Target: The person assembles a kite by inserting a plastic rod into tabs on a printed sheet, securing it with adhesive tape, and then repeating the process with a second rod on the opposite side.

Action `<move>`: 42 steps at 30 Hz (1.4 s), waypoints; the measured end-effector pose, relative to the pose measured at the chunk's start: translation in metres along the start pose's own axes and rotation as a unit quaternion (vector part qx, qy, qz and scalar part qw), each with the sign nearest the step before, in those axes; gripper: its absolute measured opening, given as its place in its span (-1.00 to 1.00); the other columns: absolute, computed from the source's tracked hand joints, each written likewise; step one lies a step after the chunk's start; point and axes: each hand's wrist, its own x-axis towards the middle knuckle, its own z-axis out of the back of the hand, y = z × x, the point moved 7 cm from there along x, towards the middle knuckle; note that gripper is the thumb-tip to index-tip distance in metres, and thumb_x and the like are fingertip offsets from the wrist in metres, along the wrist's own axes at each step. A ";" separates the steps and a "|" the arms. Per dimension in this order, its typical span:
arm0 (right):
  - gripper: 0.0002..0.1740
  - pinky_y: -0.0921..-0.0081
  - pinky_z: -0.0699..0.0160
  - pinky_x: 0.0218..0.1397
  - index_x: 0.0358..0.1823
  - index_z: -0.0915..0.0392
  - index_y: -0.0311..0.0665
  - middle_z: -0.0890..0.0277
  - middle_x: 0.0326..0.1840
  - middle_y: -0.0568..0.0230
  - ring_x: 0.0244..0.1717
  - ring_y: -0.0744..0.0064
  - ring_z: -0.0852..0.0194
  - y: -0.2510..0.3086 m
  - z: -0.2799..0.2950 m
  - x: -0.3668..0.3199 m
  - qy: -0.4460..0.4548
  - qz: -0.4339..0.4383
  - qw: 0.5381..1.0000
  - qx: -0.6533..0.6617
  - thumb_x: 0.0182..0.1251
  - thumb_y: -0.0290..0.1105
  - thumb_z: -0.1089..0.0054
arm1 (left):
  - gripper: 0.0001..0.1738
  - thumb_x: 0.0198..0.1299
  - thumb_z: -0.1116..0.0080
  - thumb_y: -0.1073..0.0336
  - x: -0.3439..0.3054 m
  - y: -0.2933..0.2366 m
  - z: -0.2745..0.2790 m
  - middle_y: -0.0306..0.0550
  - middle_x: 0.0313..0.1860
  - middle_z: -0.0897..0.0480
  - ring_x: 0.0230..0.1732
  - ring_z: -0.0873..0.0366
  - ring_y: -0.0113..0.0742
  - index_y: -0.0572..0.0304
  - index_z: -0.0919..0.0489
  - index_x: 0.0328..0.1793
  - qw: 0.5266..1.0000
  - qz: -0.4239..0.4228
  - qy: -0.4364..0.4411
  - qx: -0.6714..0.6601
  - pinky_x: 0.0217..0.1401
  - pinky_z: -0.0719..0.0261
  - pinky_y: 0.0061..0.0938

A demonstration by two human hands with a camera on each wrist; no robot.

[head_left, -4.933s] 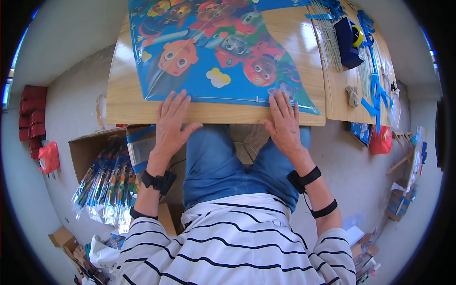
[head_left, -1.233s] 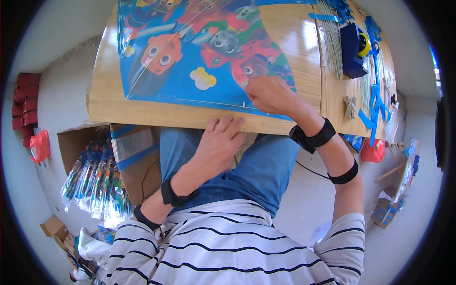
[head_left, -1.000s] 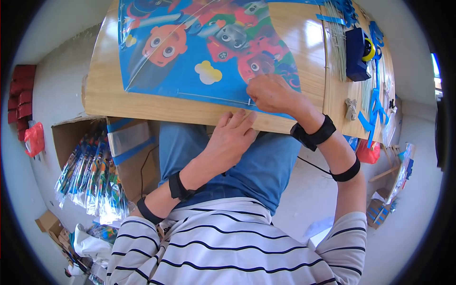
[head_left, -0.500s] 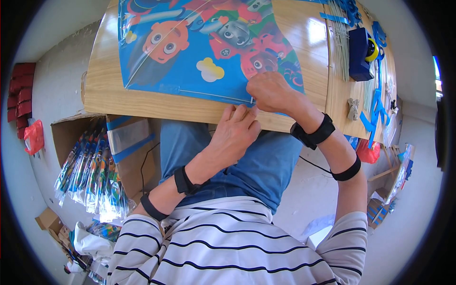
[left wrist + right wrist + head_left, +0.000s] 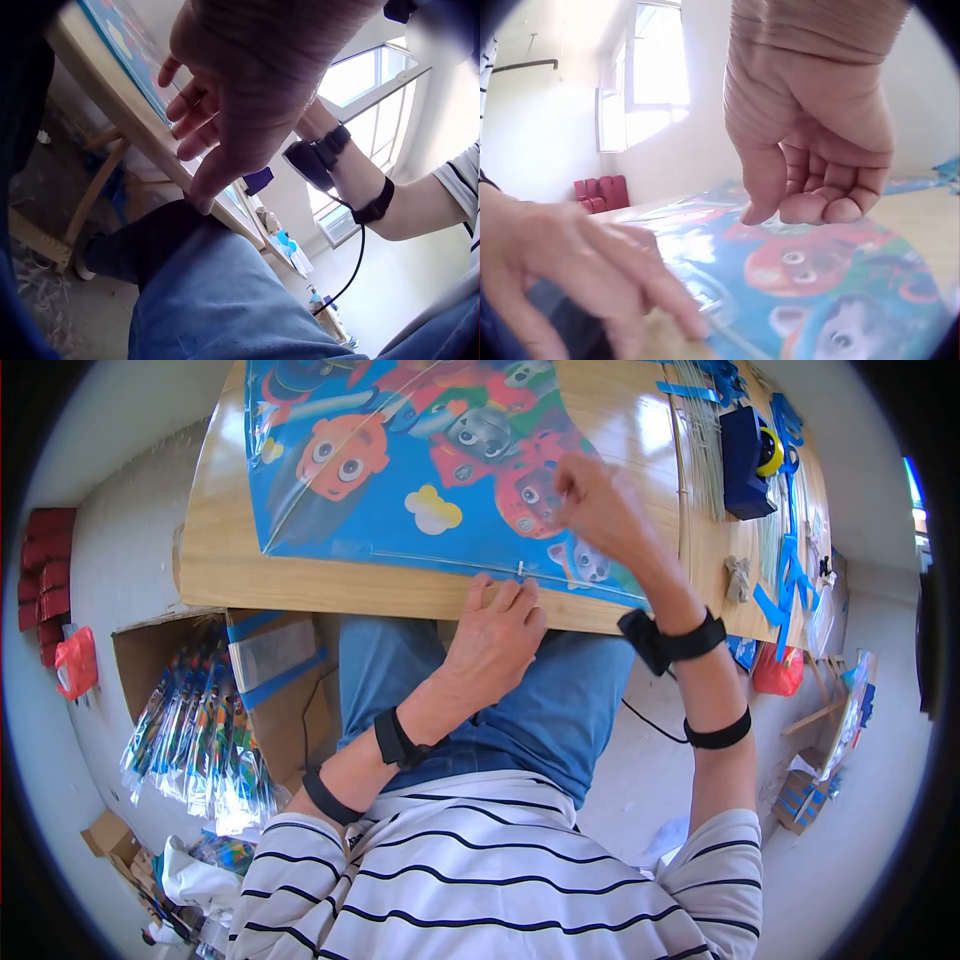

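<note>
Left hand (image 5: 495, 645) flat-fingered on the near edge of the wooden table (image 5: 300, 585), right by the cartoon kite (image 5: 400, 460). Right hand (image 5: 600, 510) raised over it at upper right, fingers curled, nothing seen inside. Cardboard box (image 5: 290, 710) lower left on grey floor (image 5: 130, 560).

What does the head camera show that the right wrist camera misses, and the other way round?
Head only: the blue tape dispenser, the thin sticks, and the box of packaged kites beside the table. Right wrist only: a bright window and the underside of the right hand, fingers curled with nothing seen in them. Both: the cartoon kite and the left hand at its near edge.
</note>
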 end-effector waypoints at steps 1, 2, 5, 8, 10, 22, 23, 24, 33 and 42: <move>-0.73 0.22 -0.58 -0.22 -0.42 -0.61 -0.33 -0.65 -0.39 0.13 -0.33 0.13 -0.65 -0.002 -0.013 -0.013 0.031 -0.002 1.000 -0.006 -0.10 -0.42 -0.55 | -0.54 -0.16 -0.50 0.29 0.001 0.000 0.000 0.09 0.32 -0.53 0.25 -0.45 -0.03 0.22 -0.60 -0.09 1.000 -0.001 -0.001 -0.001 0.46 -0.28 0.08; -0.73 0.22 -0.58 -0.22 -0.43 -0.60 -0.33 -0.65 -0.38 0.13 -0.32 0.12 -0.66 -0.002 -0.026 -0.024 0.063 -0.004 0.998 -0.012 -0.11 -0.44 -0.56 | -0.54 -0.17 -0.51 0.29 0.001 0.001 -0.001 0.09 0.32 -0.53 0.25 -0.45 -0.03 0.22 -0.61 -0.09 1.000 0.000 -0.001 -0.002 0.46 -0.27 0.08; -0.75 0.18 -0.58 -0.23 -0.47 -0.59 -0.30 -0.68 -0.38 0.10 -0.28 0.07 -0.70 -0.014 -0.050 -0.042 0.094 -0.092 0.991 -0.010 -0.09 -0.42 -0.55 | -0.54 -0.17 -0.51 0.28 0.000 0.001 -0.003 0.08 0.31 -0.54 0.26 -0.45 -0.03 0.22 -0.61 -0.09 1.000 0.003 -0.005 -0.003 0.47 -0.26 0.08; -0.77 0.16 -0.60 -0.22 -0.48 -0.60 -0.29 -0.71 -0.35 0.06 -0.23 0.03 -0.74 -0.028 -0.065 -0.039 0.072 -0.101 0.992 -0.024 -0.06 -0.41 -0.54 | -0.55 -0.16 -0.51 0.28 0.000 0.001 -0.005 0.07 0.31 -0.55 0.26 -0.46 -0.04 0.22 -0.62 -0.10 1.000 0.005 -0.002 0.005 0.47 -0.25 0.08; -0.77 0.15 -0.63 -0.21 -0.48 -0.60 -0.30 -0.72 -0.32 0.04 -0.20 0.01 -0.76 -0.029 -0.070 -0.037 0.058 -0.114 0.990 -0.053 -0.03 -0.40 -0.53 | -0.55 -0.16 -0.51 0.27 0.000 0.001 -0.009 0.07 0.32 -0.54 0.27 -0.45 -0.04 0.21 -0.62 -0.10 1.000 0.008 0.011 0.013 0.48 -0.24 0.08; -0.62 0.16 -0.69 0.02 -0.02 -0.67 -0.32 -0.74 -0.15 -0.09 -0.10 0.01 -0.79 -0.258 0.176 -0.079 -0.450 -0.338 0.826 0.032 0.23 -0.24 -0.43 | -0.52 -0.14 -0.54 0.22 0.006 -0.006 0.004 0.14 0.41 -0.49 0.33 -0.41 0.10 0.26 -0.62 -0.10 0.998 -0.016 0.065 -0.021 0.48 -0.19 0.11; -0.64 0.25 -0.73 -0.23 0.00 -0.64 -0.35 -0.73 -0.18 -0.02 -0.28 0.16 -0.83 -0.274 0.190 -0.087 -0.462 -0.361 0.793 0.168 0.28 -0.27 -0.39 | -0.52 -0.14 -0.54 0.22 0.007 -0.006 0.006 0.15 0.41 -0.50 0.32 -0.42 0.11 0.27 -0.62 -0.10 0.997 -0.015 0.067 -0.018 0.48 -0.19 0.11; -0.66 0.33 -0.69 -0.36 0.00 -0.62 -0.36 -0.72 -0.19 0.02 -0.35 0.23 -0.82 -0.285 0.201 -0.089 -0.458 -0.370 0.775 0.229 0.30 -0.29 -0.37 | -0.52 -0.15 -0.55 0.22 0.007 -0.006 0.007 0.15 0.40 -0.50 0.32 -0.42 0.12 0.27 -0.62 -0.10 0.997 -0.015 0.067 -0.020 0.47 -0.20 0.11; -0.80 0.35 -0.61 -0.35 -0.15 -0.56 -0.28 -0.61 -0.21 0.19 -0.41 0.41 -0.64 -0.305 0.225 -0.057 -0.238 -0.431 0.807 0.325 0.33 -0.37 -0.38 | -0.53 -0.16 -0.55 0.22 0.006 -0.004 0.009 0.06 0.41 -0.53 0.29 -0.43 0.14 0.27 -0.63 -0.13 0.997 0.006 0.082 -0.008 0.44 -0.23 0.08; -0.80 0.23 -0.74 -0.25 -0.16 -0.52 -0.45 -0.58 -0.28 0.08 -0.34 0.19 -0.73 -0.295 0.218 -0.080 -0.345 -0.326 0.770 0.427 0.34 -0.48 -0.35 | -0.54 -0.16 -0.55 0.25 0.006 -0.004 0.010 0.03 0.42 -0.52 0.29 -0.43 0.10 0.25 -0.63 -0.12 0.996 -0.003 0.087 -0.023 0.41 -0.25 0.04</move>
